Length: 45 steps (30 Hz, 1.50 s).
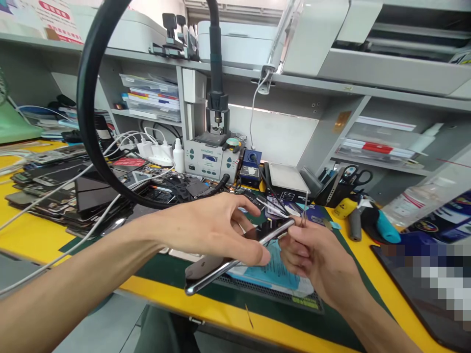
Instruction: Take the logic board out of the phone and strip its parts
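A smartphone with a dark glossy face and shiny metal edge is held slantwise above the bench, its near end tilted down to the left. My left hand reaches over it, thumb along the near edge and fingers curled around the far side. At the phone's upper right corner, my right hand pinches with thumb and fingers. A thin, slender item rises by those right fingertips; its kind is not clear. Beneath the phone lies a blue sheet on a dark perforated tray.
Stacked phone parts fill the left side. A rework station stands behind, and its thick black hose loops close in front. White cables cross the left. Scissors stand in a holder at right, near a bottle.
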Motion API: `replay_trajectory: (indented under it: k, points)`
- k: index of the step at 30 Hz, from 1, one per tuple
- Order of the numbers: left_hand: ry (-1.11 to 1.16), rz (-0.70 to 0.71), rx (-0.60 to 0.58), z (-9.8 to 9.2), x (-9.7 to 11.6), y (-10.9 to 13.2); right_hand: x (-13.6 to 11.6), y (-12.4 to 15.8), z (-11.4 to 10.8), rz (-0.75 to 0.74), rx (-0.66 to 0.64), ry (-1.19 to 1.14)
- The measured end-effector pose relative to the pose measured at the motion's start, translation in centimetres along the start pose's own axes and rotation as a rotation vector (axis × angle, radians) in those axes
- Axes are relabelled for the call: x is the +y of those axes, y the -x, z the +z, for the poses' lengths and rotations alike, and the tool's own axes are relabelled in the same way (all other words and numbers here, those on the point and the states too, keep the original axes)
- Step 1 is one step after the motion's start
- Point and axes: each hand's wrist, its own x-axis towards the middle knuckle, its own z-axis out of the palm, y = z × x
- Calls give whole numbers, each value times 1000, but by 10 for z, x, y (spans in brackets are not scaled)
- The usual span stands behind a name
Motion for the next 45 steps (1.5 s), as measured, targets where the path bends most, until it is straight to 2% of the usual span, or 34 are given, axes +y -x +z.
replay_trajectory:
  k: [8, 12, 17, 24, 31, 35, 41, 45]
  points:
    - [67, -21, -16, 1, 1, -9, -3, 0, -2, 83, 26, -35]
    - [13, -24, 29, 2, -1, -13, -2, 1, -8, 105, 46, -39]
    - [57, -25, -34, 1, -4, -17, 0, 0, -14, 117, 65, -29]
    - [72, -5, 50, 6, 4, -15, -9, -1, -6, 128, 83, -20]
    - [-85, 79, 101, 3, 5, -16, -9, -1, -8, 149, 105, -4]
    - [-28, 64, 48, 6, 8, -16, -8, -2, -9, 147, 105, 21]
    - [7, 68, 29, 7, 17, -9, -8, -4, -5, 108, 71, 70]
    - [58, 24, 50, 10, 8, -7, -8, -2, 3, 48, 63, 93]
